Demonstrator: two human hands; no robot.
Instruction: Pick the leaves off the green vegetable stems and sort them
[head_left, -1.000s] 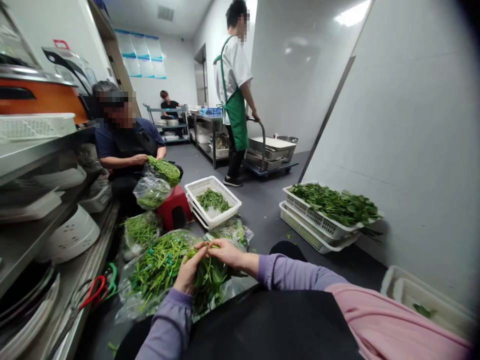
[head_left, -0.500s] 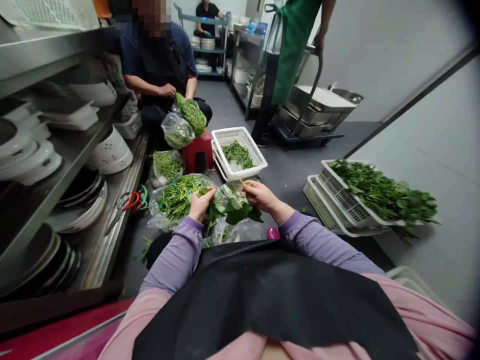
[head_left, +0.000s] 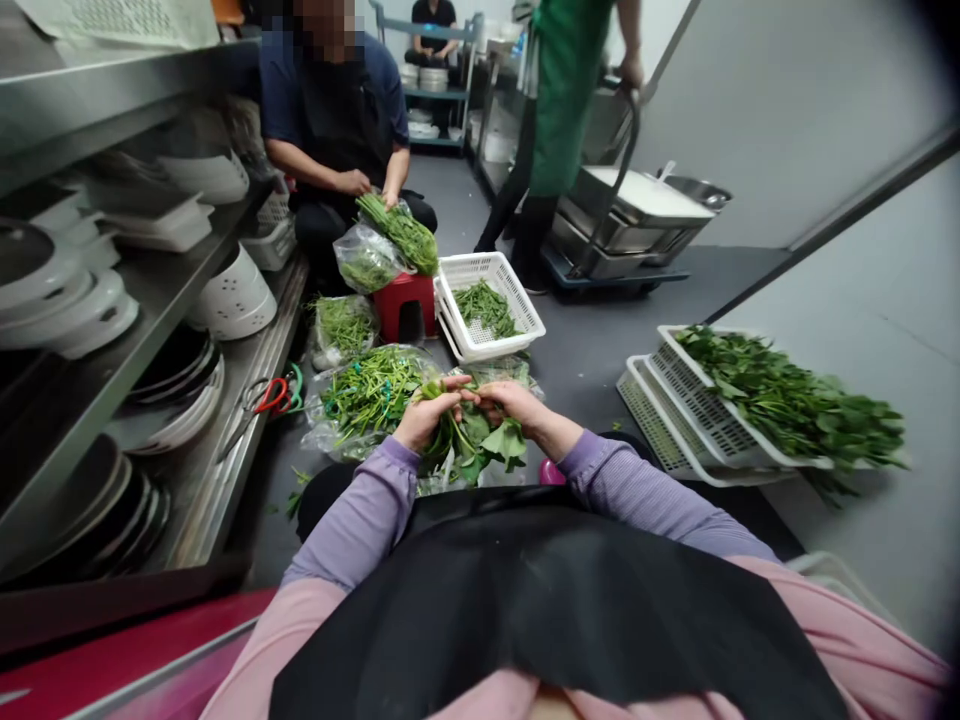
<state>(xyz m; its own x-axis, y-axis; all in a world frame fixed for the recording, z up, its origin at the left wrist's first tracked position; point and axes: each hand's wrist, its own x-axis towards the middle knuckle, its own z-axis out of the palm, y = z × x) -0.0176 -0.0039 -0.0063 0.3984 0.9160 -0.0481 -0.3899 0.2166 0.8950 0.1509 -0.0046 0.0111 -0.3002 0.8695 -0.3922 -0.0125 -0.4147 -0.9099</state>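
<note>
A bunch of leafy greens (head_left: 469, 445) hangs between my two hands, its broad leaves drooping over my lap. My left hand (head_left: 427, 415) is closed around the stems on the left. Close beside it, my right hand (head_left: 517, 405) pinches at the same bunch, with its fingertips nearly touching the left ones. Just beyond lies an open plastic bag of green stems (head_left: 367, 395). Behind my hands stands a white perforated basket (head_left: 529, 330) holding cut green stems (head_left: 484, 308).
White baskets (head_left: 667, 440) heaped with leafy greens (head_left: 795, 400) stand at right. Red-handled scissors (head_left: 274, 395) lie on the left shelf edge, below stacked dishes. A co-worker (head_left: 330, 130) handles greens over a red stool (head_left: 405, 305). A person in a green apron (head_left: 570, 100) stands by a trolley (head_left: 622, 280).
My hands have come together from wider apart, both on the greens. The co-worker's bundle has shifted slightly, and the person in the green apron has changed stance by the trolley.
</note>
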